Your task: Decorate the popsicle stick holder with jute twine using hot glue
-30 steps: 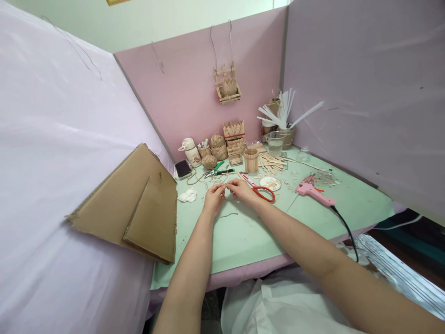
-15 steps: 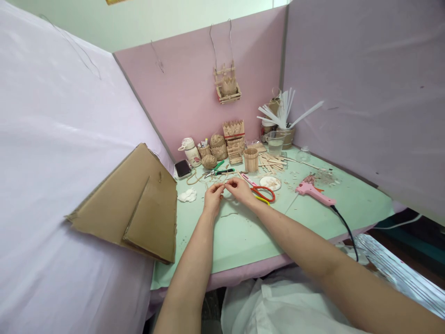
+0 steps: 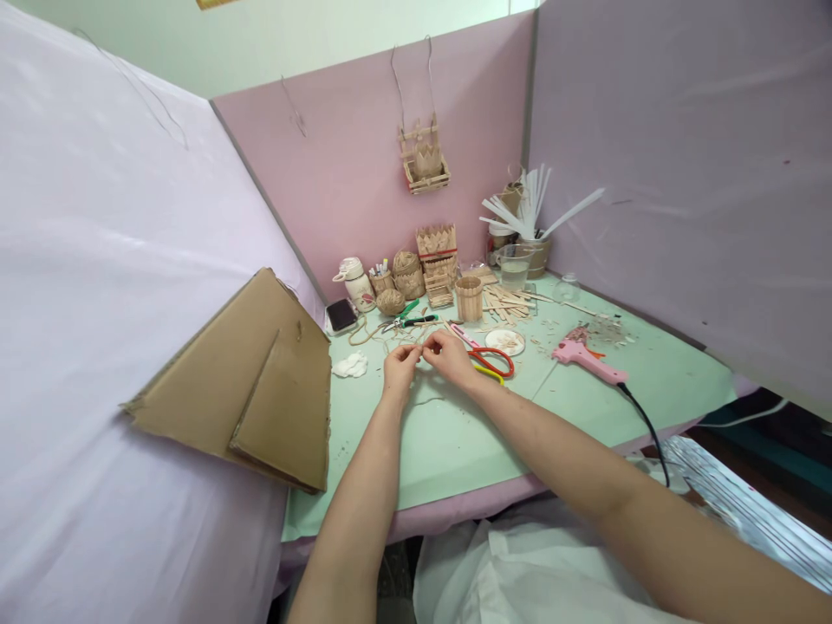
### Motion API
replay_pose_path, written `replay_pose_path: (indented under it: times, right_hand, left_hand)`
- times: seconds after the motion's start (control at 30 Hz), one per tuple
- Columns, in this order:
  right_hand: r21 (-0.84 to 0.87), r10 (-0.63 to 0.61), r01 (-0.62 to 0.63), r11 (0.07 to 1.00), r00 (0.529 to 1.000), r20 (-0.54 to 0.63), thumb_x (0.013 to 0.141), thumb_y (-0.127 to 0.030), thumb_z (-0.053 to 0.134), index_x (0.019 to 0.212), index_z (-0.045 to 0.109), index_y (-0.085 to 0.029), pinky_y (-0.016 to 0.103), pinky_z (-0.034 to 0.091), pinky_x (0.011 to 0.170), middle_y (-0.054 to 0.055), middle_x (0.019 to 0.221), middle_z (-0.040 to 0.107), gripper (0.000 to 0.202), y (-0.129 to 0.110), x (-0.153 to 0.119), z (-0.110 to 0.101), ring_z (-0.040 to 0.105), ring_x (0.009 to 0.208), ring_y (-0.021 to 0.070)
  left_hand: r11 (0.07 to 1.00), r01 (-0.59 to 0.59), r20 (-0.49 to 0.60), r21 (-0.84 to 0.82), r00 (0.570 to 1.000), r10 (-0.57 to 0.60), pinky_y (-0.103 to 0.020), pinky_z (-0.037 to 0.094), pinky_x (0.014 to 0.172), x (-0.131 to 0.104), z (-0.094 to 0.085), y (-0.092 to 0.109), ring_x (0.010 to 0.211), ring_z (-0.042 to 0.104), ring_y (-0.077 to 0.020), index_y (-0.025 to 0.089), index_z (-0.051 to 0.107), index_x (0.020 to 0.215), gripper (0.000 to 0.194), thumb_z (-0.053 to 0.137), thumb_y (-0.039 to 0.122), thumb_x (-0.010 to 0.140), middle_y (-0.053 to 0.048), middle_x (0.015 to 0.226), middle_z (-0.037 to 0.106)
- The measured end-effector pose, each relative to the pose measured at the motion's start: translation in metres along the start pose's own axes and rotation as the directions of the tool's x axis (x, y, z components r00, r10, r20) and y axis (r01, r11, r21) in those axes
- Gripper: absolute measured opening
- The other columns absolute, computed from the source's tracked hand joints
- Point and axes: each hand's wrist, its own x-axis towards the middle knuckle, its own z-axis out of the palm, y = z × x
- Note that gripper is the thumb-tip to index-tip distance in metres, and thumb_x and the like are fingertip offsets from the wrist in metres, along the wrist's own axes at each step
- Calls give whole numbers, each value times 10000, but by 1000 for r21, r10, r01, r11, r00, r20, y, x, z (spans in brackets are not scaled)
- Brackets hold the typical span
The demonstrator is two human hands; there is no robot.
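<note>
Over the middle of the table, my left hand and my right hand meet with their fingertips pinched close together. Between them they hold what looks like a thin strand of twine, mostly covered by the fingers. A loose thin strand curves on the table just below. Scissors with red and yellow handles lie by my right hand, partly covered by it. A pink utility knife lies just beyond. Green-handled pruning shears and a ball of twine are behind the hands.
White cotton pads lie left, near leaning cardboard. A craft-stick cup, loose sticks and a white dish of scraps stand behind. A pink glue gun with a black cord lies right. A stick swing hangs on the back wall.
Both hands stay pinched together in nearly the same place, with only slight finger movement. Nothing else on the table has visibly moved.
</note>
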Motion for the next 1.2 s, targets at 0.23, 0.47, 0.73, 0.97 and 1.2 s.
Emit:
replay_pose_path:
  times: [0.23, 0.47, 0.73, 0.97, 1.2]
  right_hand:
    - [44, -96, 95, 995, 995, 28, 730, -163, 536, 688, 565, -190, 258, 386, 652, 8, 768, 556, 58, -5, -3, 0, 491, 686, 128]
    - [210, 139, -153, 966, 987, 80, 720, -279, 578, 694, 583, -181, 275, 413, 659, 1, 713, 598, 101, 2, 3, 3, 527, 670, 138]
    - [361, 207, -253, 897, 965, 160, 683, -341, 592, 659, 584, -175, 269, 395, 634, -11, 653, 581, 168, -1, 8, -3, 505, 634, 133]
    - [338, 330, -275, 900, 936, -118, 697, -354, 562, 629, 544, -190, 282, 397, 633, -3, 630, 562, 179, 7, 10, -3, 487, 628, 145]
    - [459, 374, -303, 835, 925, -70, 686, -397, 590, 652, 554, -189, 269, 383, 581, -23, 595, 513, 213, 11, 12, -6, 439, 575, 125]
  left_hand:
    - [862, 364, 242, -353, 926, -291, -179, 264, 455, 1, -5, 5, 531, 428, -53, 133, 582, 687, 225, 740, 261, 590, 8, 609, 521]
    - [949, 135, 103, -284, 989, -110, -186, 297, 494, -2, -2, 5, 587, 464, -66, 144, 598, 733, 319, 798, 321, 559, 8, 666, 562]
    - [993, -83, 68, -81, 994, 88, -223, 384, 618, 2, -5, 1, 640, 535, -99, 160, 584, 784, 280, 754, 232, 573, 12, 682, 601]
    - [996, -94, 87, -12, 992, 95, -216, 338, 555, 3, 1, -2, 540, 473, -83, 168, 514, 701, 265, 736, 219, 566, 46, 570, 531]
    - [999, -45, 62, -5, 997, 45, -214, 328, 547, -1, 3, -3, 537, 474, -87, 172, 512, 729, 276, 732, 237, 574, 44, 564, 541]
